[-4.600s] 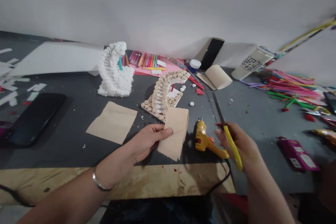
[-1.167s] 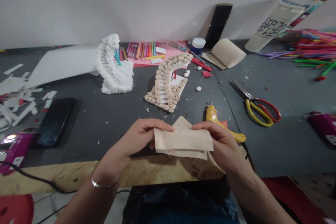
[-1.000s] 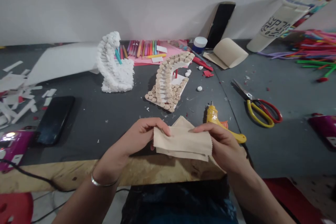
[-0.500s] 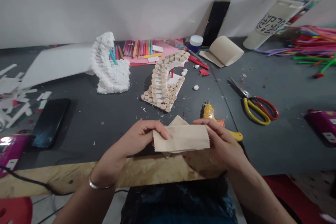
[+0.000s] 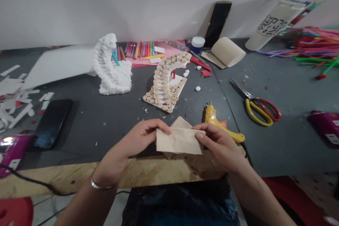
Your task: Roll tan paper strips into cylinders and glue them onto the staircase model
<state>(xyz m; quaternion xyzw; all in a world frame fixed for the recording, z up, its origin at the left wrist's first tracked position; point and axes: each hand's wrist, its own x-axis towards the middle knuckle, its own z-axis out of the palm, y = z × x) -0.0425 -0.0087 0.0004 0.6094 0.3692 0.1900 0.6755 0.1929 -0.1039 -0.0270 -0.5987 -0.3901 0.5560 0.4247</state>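
Note:
Both my hands hold a small folded piece of tan paper (image 5: pixel 178 142) just above the near table edge. My left hand (image 5: pixel 141 137) pinches its left end with thumb and fingers. On the right end, my right hand (image 5: pixel 218 144) is closed with the fingertips on the paper's top edge. A second tan sheet (image 5: pixel 180 123) lies on the table behind it, mostly hidden. The yellow glue gun (image 5: pixel 215 121) lies just beyond my right hand.
A tan rolled-paper staircase model (image 5: pixel 166 83) and a white one (image 5: pixel 111 67) stand mid-table. Scissors (image 5: pixel 255 102) lie to the right. A black phone (image 5: pixel 51 123) and white scraps (image 5: pixel 16 93) lie left. Markers (image 5: pixel 143 49), a tan paper roll (image 5: pixel 225 53) and coloured strips (image 5: pixel 315 44) line the back.
The scissors left my right hand and now lie on the table; both hands took the tan paper. In the last half second my right fingers slid inward along its top edge.

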